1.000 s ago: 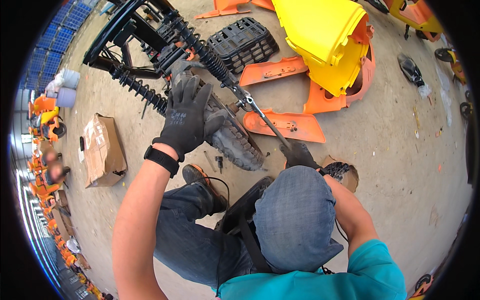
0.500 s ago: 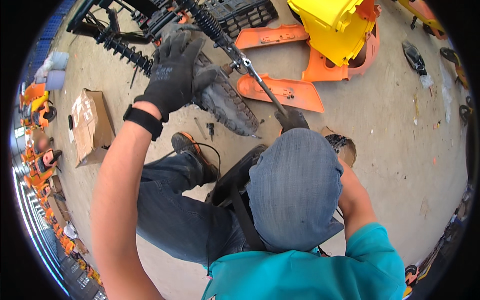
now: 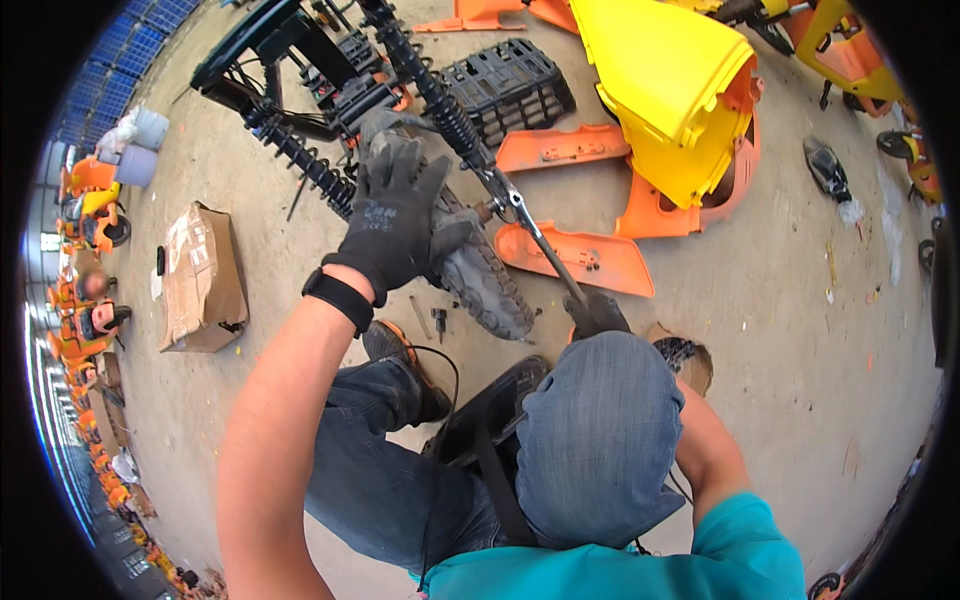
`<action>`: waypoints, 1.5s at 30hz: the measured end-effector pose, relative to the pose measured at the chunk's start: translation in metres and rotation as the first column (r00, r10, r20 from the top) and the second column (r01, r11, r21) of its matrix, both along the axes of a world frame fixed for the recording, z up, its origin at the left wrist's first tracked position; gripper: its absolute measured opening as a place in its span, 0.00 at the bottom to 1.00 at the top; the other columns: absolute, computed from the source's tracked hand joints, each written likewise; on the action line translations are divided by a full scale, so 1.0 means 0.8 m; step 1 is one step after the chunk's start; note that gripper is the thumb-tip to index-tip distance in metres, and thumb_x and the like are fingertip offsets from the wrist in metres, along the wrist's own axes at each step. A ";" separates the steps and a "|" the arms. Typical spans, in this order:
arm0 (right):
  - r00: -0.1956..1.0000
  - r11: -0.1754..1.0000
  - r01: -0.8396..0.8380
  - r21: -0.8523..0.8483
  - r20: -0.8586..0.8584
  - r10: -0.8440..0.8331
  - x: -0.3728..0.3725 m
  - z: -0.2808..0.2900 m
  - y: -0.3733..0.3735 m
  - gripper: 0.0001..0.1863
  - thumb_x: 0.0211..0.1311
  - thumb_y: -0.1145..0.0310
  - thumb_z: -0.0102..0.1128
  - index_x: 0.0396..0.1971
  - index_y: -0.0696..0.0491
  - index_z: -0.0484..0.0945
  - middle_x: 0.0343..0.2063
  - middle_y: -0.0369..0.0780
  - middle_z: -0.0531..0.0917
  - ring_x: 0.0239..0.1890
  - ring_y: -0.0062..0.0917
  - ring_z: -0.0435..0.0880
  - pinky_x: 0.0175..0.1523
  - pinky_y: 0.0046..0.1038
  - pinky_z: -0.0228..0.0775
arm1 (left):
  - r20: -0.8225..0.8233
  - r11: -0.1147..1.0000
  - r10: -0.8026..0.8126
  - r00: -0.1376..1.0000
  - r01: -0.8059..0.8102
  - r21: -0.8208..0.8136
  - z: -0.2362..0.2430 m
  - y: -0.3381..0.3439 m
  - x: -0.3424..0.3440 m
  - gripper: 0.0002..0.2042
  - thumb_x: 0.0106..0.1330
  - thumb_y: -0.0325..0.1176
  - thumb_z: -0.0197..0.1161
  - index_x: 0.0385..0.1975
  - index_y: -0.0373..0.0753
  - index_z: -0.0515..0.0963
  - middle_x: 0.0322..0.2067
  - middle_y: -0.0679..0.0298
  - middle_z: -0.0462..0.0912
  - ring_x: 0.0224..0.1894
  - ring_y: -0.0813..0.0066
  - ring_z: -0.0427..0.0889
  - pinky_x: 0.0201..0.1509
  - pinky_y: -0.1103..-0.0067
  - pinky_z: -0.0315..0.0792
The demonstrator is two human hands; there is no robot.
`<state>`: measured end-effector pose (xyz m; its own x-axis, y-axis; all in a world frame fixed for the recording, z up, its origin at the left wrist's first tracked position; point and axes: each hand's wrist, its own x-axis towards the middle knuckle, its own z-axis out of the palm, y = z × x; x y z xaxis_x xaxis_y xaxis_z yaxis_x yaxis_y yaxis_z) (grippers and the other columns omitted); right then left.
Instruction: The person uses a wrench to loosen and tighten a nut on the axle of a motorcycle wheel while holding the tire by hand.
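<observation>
My left hand (image 3: 390, 220), in a black glove, lies with fingers stretched out over the dark, knobby wheel (image 3: 485, 285). The wheel sits between two black coil-spring shock absorbers (image 3: 437, 88). In my right hand (image 3: 598, 315), also gloved, is the end of a long ratchet wrench (image 3: 550, 250). My raised knee (image 3: 600, 440) hides part of that hand. The wrench's shiny head is at the wheel's axle, beside the lower end of the right-hand shock absorber. A dark bolt-like piece (image 3: 439, 320) and a thin metal rod (image 3: 419, 318) lie on the floor near my foot.
Orange panels (image 3: 575, 258) and a large yellow body shell (image 3: 670, 90) lie to the far right of the wheel. A black plastic crate-like part (image 3: 510, 90) is behind it. At left stands a cardboard box (image 3: 205, 280); a torn carton (image 3: 690, 360) is beside my knee.
The whole view has shifted, so the scene sits lower and further right. My left hand stays on the wheel and my right hand still holds the wrench.
</observation>
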<state>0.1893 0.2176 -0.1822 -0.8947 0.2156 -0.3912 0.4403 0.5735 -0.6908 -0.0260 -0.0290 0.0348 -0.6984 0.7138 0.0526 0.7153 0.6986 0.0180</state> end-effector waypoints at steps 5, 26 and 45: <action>0.982 0.991 -0.126 -0.039 0.136 0.130 -0.008 0.038 0.026 0.20 0.69 0.54 0.55 0.31 0.59 0.76 0.20 0.51 0.78 0.26 0.46 0.80 0.34 0.45 0.70 | 0.013 1.000 -0.005 1.000 0.005 -0.007 0.014 0.016 0.003 0.38 0.62 0.59 0.61 0.66 0.40 0.66 0.68 0.44 0.59 0.71 0.41 0.53 0.74 0.54 0.47; 0.941 0.919 -0.211 -0.332 0.185 0.283 -0.063 0.221 0.057 0.17 0.70 0.56 0.55 0.30 0.55 0.75 0.21 0.36 0.73 0.22 0.19 0.72 0.26 0.25 0.64 | 0.014 0.999 0.052 0.999 -0.052 0.003 0.011 0.006 0.007 0.38 0.60 0.60 0.63 0.66 0.43 0.66 0.68 0.45 0.59 0.72 0.41 0.52 0.75 0.56 0.48; 0.807 0.774 -0.590 -0.232 -0.137 0.574 -0.111 0.236 0.117 0.17 0.72 0.56 0.52 0.48 0.55 0.75 0.27 0.34 0.78 0.22 0.11 0.73 0.23 0.15 0.66 | -0.157 0.973 -0.194 0.968 0.210 0.091 -0.015 0.011 -0.014 0.34 0.64 0.56 0.61 0.65 0.42 0.66 0.63 0.47 0.67 0.67 0.45 0.63 0.72 0.58 0.54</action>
